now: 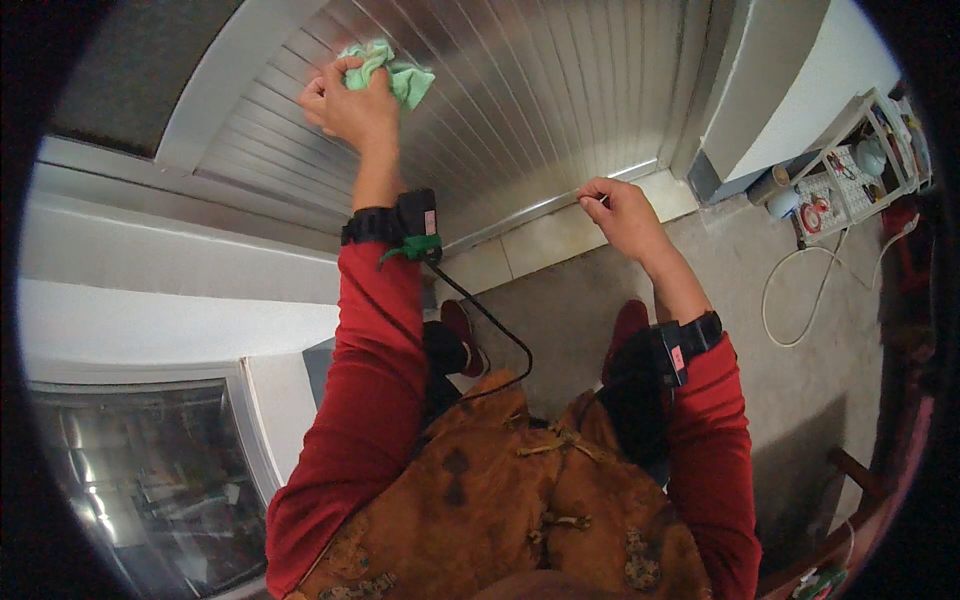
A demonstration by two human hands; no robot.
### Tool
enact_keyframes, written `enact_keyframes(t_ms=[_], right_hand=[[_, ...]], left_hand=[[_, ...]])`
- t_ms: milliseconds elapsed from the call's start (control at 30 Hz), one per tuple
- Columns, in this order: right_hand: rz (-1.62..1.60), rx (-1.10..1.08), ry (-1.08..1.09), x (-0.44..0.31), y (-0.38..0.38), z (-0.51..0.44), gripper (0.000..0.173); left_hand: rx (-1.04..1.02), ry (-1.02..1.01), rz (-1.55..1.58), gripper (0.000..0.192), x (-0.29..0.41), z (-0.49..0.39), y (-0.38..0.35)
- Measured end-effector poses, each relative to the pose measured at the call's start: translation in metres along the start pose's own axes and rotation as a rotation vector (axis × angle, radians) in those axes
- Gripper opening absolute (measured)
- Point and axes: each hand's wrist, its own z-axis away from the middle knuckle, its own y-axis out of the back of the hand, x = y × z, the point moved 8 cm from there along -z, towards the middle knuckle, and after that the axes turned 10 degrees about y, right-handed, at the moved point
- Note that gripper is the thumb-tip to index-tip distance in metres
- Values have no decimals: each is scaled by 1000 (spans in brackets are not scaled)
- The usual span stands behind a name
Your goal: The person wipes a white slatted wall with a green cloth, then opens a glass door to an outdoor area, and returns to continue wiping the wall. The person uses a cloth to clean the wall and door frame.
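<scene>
My left hand grips a crumpled light-green cloth against the ribbed metal door panel, near its upper left part. A corner of the cloth spreads out to the right of my fingers. Lower down and to the right, my right hand hangs in front of the door's bottom edge, its fingers curled in towards the thumb. Nothing shows in that hand. Each wrist wears a black strap with a small device; a black cord runs from the left one towards my body.
A pale tiled threshold runs below the door. To the right, a white rack holds small items, and a white cable loops on the concrete floor. A framed window lies at lower left, wooden furniture at lower right.
</scene>
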Motion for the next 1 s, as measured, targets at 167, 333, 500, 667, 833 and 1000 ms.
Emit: enact_keyframes(t_ms=[167, 333, 500, 667, 833, 1000], right_hand=[[19, 22, 23, 0, 4, 5, 19], [13, 31, -12, 9, 12, 9, 20], [42, 43, 16, 9, 20, 10, 21], [42, 38, 15, 7, 22, 10, 21], [55, 42, 28, 8, 21, 10, 20], [56, 25, 48, 9, 18, 7, 19]], left_hand=[[-101, 154, -8, 24, -32, 40, -25], [-90, 62, 75, 23, -55, 76, -40], [-83, 132, 139, 26, -81, 110, -55], [-123, 300, 168, 27, -110, 143, -71], [-66, 233, 130, 29, -119, 162, -79], [-67, 186, 206, 29, -124, 167, -81]])
